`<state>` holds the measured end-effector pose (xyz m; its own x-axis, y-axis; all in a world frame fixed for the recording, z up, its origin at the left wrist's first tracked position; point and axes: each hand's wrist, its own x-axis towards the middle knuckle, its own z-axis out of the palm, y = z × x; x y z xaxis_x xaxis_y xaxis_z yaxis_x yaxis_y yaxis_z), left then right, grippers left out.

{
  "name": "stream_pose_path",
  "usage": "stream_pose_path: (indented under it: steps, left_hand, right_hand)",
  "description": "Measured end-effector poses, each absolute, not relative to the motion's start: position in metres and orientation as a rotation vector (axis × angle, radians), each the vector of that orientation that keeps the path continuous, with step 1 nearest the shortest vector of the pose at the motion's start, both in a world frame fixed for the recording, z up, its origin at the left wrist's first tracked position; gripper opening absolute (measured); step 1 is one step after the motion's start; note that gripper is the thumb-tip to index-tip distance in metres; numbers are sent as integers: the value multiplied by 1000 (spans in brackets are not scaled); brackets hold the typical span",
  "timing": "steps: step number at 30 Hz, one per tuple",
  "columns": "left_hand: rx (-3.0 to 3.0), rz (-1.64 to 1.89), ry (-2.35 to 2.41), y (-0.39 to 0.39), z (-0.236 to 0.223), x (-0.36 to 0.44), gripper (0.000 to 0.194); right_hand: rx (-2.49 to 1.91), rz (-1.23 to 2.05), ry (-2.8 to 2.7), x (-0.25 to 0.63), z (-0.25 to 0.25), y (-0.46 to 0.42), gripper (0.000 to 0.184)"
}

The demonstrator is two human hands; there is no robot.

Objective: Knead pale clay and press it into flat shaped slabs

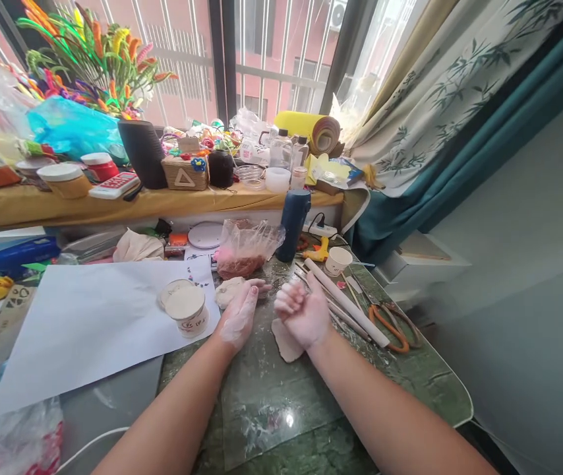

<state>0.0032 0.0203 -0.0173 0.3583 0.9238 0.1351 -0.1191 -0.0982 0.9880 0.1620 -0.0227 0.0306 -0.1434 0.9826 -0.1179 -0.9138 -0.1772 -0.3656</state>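
Observation:
My left hand (242,313), whitened with powder, is held on edge with its fingers stretched out and nothing in it. Beside its fingers lies a pale lump of clay (229,291), partly hidden by the hand. Across a small gap, my right hand (305,310) has its fingers curled toward the palm and the thumb up; no object shows in it. Below this hand a flat, thin piece of clay (285,342) rests on a clear sheet (262,389) smeared with white. To the left, a paper cup (193,323) filled with pale material stands on white paper (98,316).
Right of my hands lie a white rolling rod (345,302), several thin tools and orange-handled scissors (390,330). Another paper cup (338,261), a yellow glue gun (317,251) and a dark blue bottle (294,224) stand behind. A plastic bag of brown material (242,260) sits ahead.

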Motion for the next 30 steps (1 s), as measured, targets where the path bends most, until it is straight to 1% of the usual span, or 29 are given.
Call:
stream_pose_path:
  steps: [4,8,12,16,21,24,28,30]
  left_hand:
    - [1309,1060,797,20,-15,5,71]
    - [1262,1070,783,20,-16,6,73]
    - [1239,1079,778,21,-21,6,71]
    - [1234,1100,773,21,-22,7,67]
    - [1277,1115,782,20,-23,8,67]
    - [1305,1109,793,19,-23,6,66]
    - [1348,1077,805,20,-25,5,64]
    - [1344,1089,802,21,-27,5,64]
  right_hand:
    - [-392,1735,-271,155,29,-20,60]
    - [-371,1728,-283,145,26,-19,59]
    - [-431,1838,-391,137,26,-25,63]
    - [-446,1923,-446,140,27,-38,61]
    - [-425,1854,-348,141,26,-53,58]
    - [-453,1890,-355,138,28,-55,53]
    - [-416,1769,-309,143,33,-52,49]
    - [-452,1761,-259,147,34,-50,46]
